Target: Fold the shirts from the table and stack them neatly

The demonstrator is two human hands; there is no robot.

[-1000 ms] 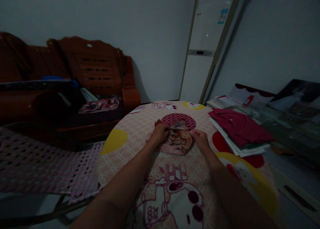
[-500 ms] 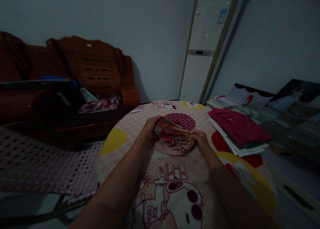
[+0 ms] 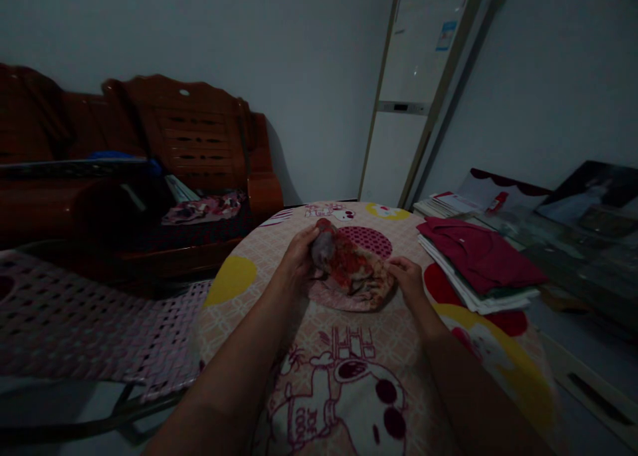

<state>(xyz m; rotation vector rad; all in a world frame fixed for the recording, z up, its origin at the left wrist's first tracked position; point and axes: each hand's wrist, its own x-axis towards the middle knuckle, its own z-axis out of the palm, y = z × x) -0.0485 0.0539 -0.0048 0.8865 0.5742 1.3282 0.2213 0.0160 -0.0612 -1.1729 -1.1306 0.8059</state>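
A crumpled patterned cloth piece (image 3: 356, 270) in red and tan, with a grey patch toward its left side, lies gathered near the middle of the round table. My left hand (image 3: 300, 251) grips its left end, thumb on top near the grey part. At the opposite end, my right hand (image 3: 406, 273) pinches the tan edge between thumb and fingers. The cloth sags in folds between both hands, and a pinkish flat area shows beneath its front. Dim light hides what kind of fabric article it is.
A cartoon-print tablecloth (image 3: 234, 280) covers the table. To the right lies a stack of folded clothes (image 3: 478, 253), maroon on top. A woven chair (image 3: 164, 330) stands at left, a wooden sofa (image 3: 192, 130) behind it. Glass shelving (image 3: 573, 243) is at far right.
The cloth's left end has been turned up, so its grey patch and a red top now show beside my left thumb. My right hand keeps its pinch, slightly farther right.
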